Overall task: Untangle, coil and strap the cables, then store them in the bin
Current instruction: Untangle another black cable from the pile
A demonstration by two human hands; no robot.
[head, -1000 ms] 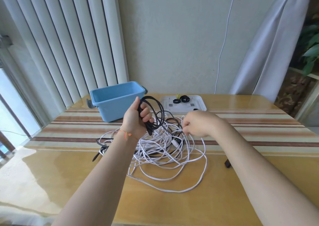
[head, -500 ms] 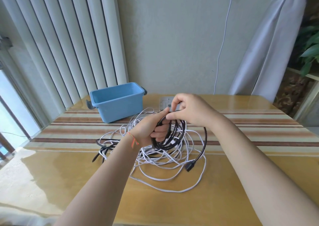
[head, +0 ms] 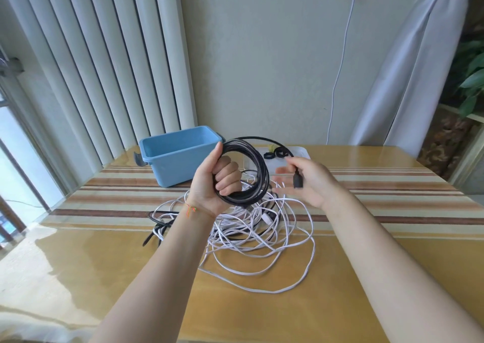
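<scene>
Nearest the camera, on the glossy wooden table [head: 104, 277], lies a loose tangle of white cables [head: 262, 235] with a black lead [head: 157, 225] poking out at its left edge. Above the tangle the left hand [head: 217, 183] is clenched round a black cable coil [head: 258, 170] — its loops held upright, off the table. Just right of it, the right hand [head: 306, 183] pinches the coil's black plug end [head: 298, 179], other fingers spread. Beyond them sit a blue bin [head: 178, 154] and a white tray [head: 301, 152] bearing black straps [head: 275, 154].
</scene>
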